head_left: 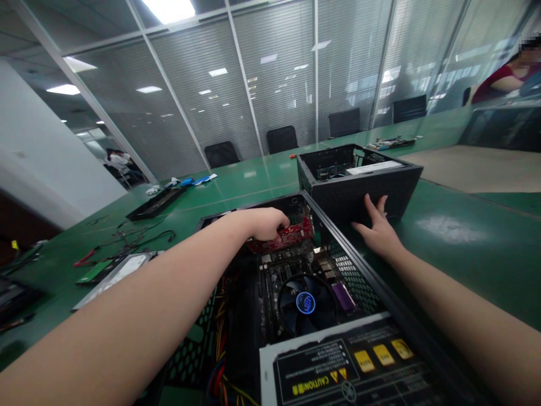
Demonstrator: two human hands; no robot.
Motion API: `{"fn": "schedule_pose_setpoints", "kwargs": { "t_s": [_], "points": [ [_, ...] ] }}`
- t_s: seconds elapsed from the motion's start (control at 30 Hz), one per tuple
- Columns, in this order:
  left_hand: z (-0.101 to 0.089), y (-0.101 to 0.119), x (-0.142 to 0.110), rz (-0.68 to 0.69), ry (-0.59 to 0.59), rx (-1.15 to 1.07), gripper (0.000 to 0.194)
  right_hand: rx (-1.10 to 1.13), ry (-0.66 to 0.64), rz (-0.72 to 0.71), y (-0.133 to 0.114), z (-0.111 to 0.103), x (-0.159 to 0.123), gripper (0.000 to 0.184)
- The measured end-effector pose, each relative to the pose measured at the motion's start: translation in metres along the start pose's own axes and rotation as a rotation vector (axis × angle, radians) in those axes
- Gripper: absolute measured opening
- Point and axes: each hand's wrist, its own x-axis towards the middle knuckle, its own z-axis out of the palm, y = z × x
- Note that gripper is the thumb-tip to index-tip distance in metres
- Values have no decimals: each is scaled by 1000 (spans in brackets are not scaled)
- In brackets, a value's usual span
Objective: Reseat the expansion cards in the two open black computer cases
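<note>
An open computer case [344,248] lies in front of me with its insides showing. Inside it, my left hand [268,224] has its fingers closed on the top edge of a red expansion card [291,235], near the case's rear wall. The card's lower edge meets the motherboard [291,262]; whether it is seated there I cannot tell. My right hand [377,228], fingers spread, rests against the side of a second black case [346,194] standing behind the first. Nothing is held in it.
Nearest me in the case are a CPU fan [305,303] and a labelled power supply [338,366], with cables [220,338] alongside. Left on the table lie a hard drive [116,276], loose cables and a black panel [156,203]. A person [507,82] sits far right.
</note>
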Motion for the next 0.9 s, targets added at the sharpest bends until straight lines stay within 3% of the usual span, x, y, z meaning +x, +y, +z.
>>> {"fn": "schedule_pose_setpoints", "kwargs": {
  "t_s": [0.9],
  "points": [
    [6,1,2,-14,9,51,32,24,20,1,1,4,-1,88]
  ]
}}
